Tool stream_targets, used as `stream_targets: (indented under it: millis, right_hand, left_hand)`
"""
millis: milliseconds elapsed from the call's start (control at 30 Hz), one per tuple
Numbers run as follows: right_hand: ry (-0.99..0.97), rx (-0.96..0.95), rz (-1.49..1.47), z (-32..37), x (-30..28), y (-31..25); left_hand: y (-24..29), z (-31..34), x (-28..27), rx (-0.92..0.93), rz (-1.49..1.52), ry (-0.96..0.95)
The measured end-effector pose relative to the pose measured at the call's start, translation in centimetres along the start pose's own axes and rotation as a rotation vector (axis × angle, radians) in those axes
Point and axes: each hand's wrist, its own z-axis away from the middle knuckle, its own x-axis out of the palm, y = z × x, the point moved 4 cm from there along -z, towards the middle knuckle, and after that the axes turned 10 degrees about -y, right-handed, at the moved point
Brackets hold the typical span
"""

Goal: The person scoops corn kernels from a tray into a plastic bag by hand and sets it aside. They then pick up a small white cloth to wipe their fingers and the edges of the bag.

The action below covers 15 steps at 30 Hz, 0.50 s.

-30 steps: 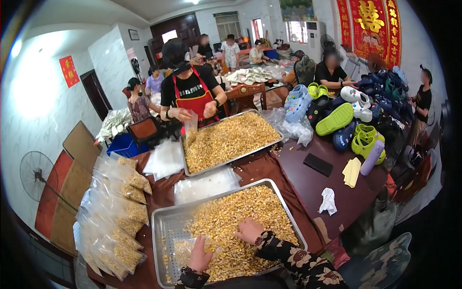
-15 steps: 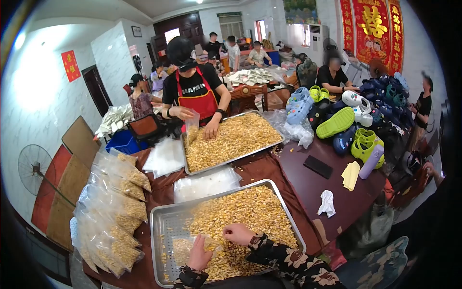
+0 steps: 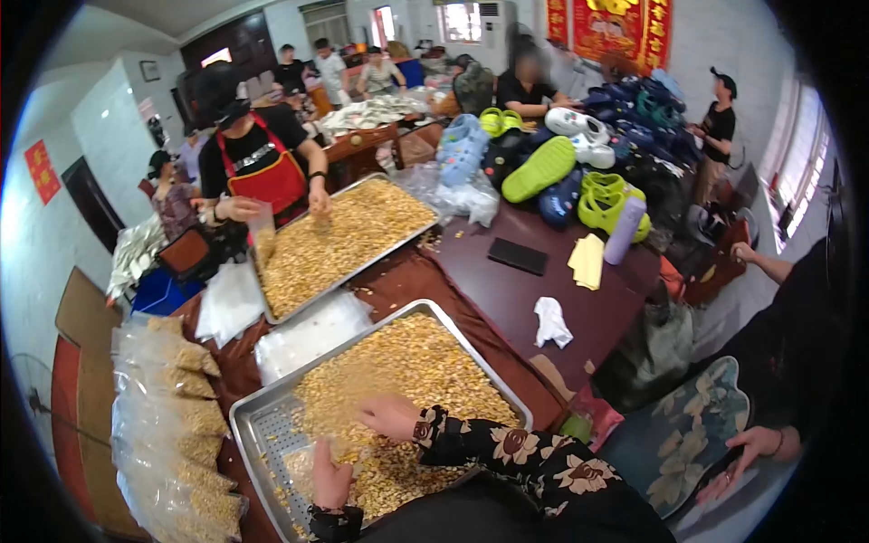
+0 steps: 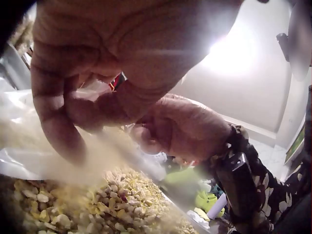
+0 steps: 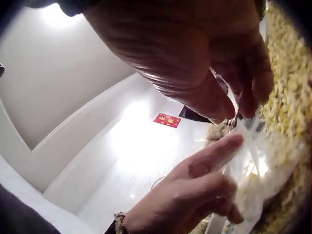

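Note:
In the head view my left hand (image 3: 331, 475) grips a clear plastic bag (image 5: 248, 178) low over the near metal tray (image 3: 256, 418). The bag has yellow kernels inside and is partly hidden by my fingers. My right hand (image 3: 391, 416) pinches the bag near its mouth, thumb and fingertips close together in the right wrist view. Yellow and whitish corn kernels (image 3: 434, 362) heap the tray's right and middle. Its perforated bottom shows at the left. In the left wrist view, the bag blurs between both hands above the kernels.
Filled bags (image 3: 172, 434) stand in a row at the left. Flat bags (image 3: 312, 330) lie between my tray and a second kernel tray (image 3: 344, 240), where a person in a red apron (image 3: 267, 181) works. Clogs (image 3: 539, 170), a phone (image 3: 517, 256) and a bottle (image 3: 625, 231) sit at the right.
The head view has swung right, shifting the table leftward. My right hand has moved from over the kernels to the bag's mouth. Another person's hand now shows at the lower right.

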Motion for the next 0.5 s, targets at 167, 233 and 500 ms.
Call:
stream_targets:
  millis: [167, 233, 500]
  right_hand:
    - [0.107, -0.085, 0.06, 1.5, 0.5, 3.9]
    - [-0.077, 0.15, -0.291, 3.0, -2.0, 2.6]
    - [-0.068, 0.134, -1.314, 3.4, -3.7, 4.1]
  left_hand:
    - [-3.2, -1.9, -0.7, 0.146, -0.301, 0.029]
    - [-2.3, -1.6, -0.8, 0.194, -0.35, 0.018]
    - [-1.3, -0.9, -0.8, 0.278, -0.481, 0.072]
